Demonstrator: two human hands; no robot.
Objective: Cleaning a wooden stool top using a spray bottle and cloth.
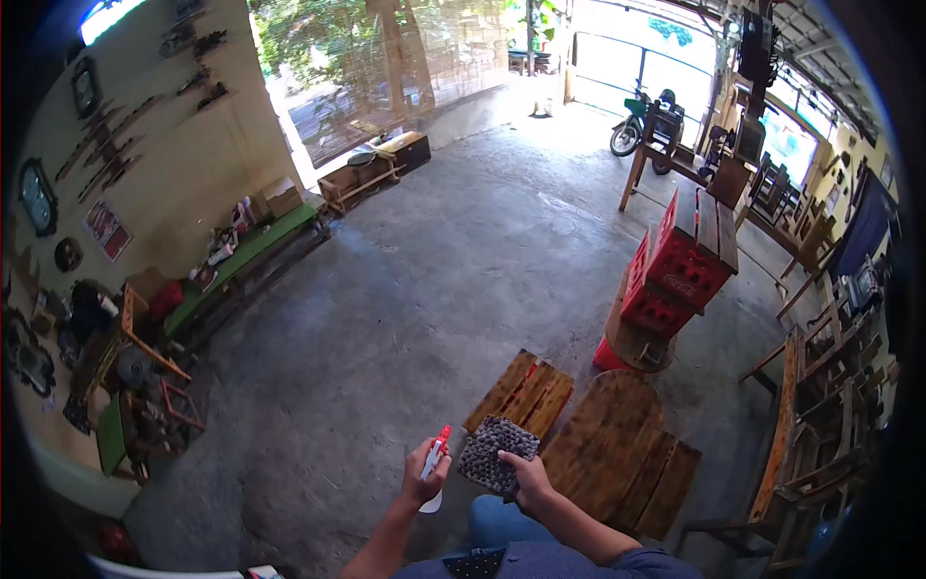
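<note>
My left hand [422, 470] is closed around a spray bottle [432, 503] with a red and white trigger head; its nozzle points away from me. In my right hand [530, 478] is a square, grey woven cloth pad [495, 452], with the thumb pressed on its top face. The pad partly covers a slatted wooden crate top [532, 383], where red shows between the slats. To the right of that hand lies a brown wooden board with a rounded end [615, 427], beside wooden planks [662, 485].
Stacked red Coca-Cola crates [669, 268] with wooden slats on top stand ahead on the right. A wooden bench [778, 427] lines the right side. A green bench [246, 260] holding assorted items runs along the left wall. Farther off, a motorcycle [633, 127] is parked on the concrete floor [347, 311].
</note>
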